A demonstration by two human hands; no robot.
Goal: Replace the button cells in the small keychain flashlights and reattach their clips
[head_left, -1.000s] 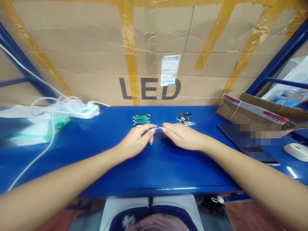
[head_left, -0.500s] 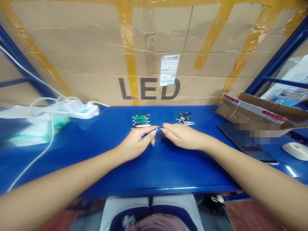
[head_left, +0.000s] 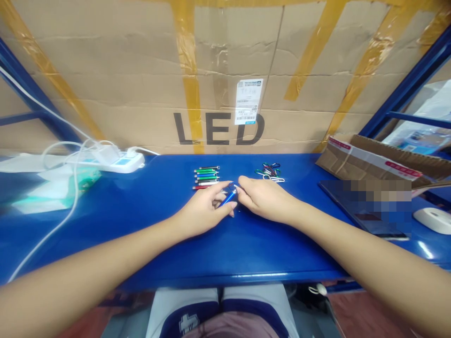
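Note:
My left hand (head_left: 199, 206) grips a slim, shiny blue metal tube (head_left: 228, 198) between thumb and fingers, tilted up to the right. My right hand (head_left: 264, 197) pinches a small dark-blue carabiner (head_left: 232, 185) at the tube's upper end; its far side is by my left fingertips. Whether the two are linked, I cannot make out. Behind my left hand lies a row of similar slim tubes (head_left: 207, 178) in green, black, blue, silver and red. A little pile of coloured carabiners (head_left: 270, 171) rests behind my right hand.
On the blue table (head_left: 225, 253), a white power strip (head_left: 123, 162) with cables and a green-white packet (head_left: 59, 192) are at left. At right are an open cardboard box (head_left: 369, 159), a dark tablet (head_left: 345, 211) and a white mouse (head_left: 435, 219). A large carton (head_left: 141, 94) stands behind.
The blue tube has turned in my left hand and shows more of its length. My left fingers have shifted slightly right and down, uncovering the red tube in the row.

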